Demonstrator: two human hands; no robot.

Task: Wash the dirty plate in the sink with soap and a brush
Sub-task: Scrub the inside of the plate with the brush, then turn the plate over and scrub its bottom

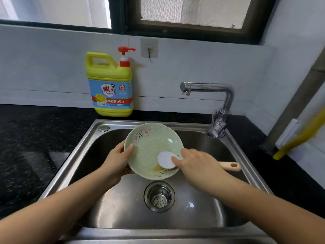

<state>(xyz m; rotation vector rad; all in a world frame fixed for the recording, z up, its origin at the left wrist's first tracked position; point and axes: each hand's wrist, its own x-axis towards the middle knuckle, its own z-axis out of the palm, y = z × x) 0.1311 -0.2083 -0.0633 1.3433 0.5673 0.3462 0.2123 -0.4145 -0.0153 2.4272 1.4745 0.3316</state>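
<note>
— While the plate (pixel 151 147) tilts above the sink (pixel 84 147) at the frame's centre, which hand carries it?
— The left hand (pixel 117 158); its thumb lies over the rim at the plate's left edge, fingers wrapped behind.
— And the brush (pixel 166 160)?
— White head pressed on the plate's lower right; the right hand (pixel 197 164) is closed around it, the wooden handle poking out to the right.
— Soap?
— The yellow soap bottle (pixel 110 85) stands on the counter (pixel 26 147), upper left of the basin; the faucet (pixel 216 106) sits upper right.
</note>
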